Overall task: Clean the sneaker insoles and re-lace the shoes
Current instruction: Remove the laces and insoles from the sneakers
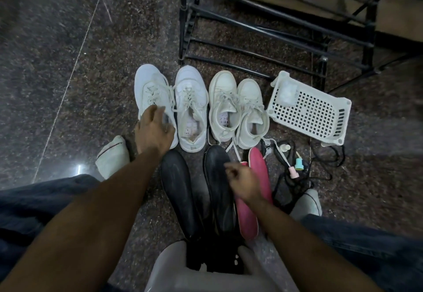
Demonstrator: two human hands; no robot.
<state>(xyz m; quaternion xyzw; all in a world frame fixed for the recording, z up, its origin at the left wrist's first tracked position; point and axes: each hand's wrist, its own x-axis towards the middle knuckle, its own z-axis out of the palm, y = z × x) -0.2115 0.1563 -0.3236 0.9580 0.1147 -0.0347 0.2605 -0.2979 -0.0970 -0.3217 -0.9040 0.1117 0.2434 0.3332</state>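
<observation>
Sneakers, four, white with loose laces, stood in a row on the speckled stone floor point(68, 39); the left hand point(153, 129) rested with spread fingers on the leftmost sneaker point(150, 88), best steadied at its heel. Two black insoles point(177, 191) and one pink insole point(259, 172), flat and flexible, lay nearer. The right hand point(243, 183) hovered over them, fingers curled, holding nothing visible.

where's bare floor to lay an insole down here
Bare floor lies left of the leftmost sneaker, beyond the left hand. It is crowded between the black insoles, pink insole, the cords and brushes and the white basket.
</observation>
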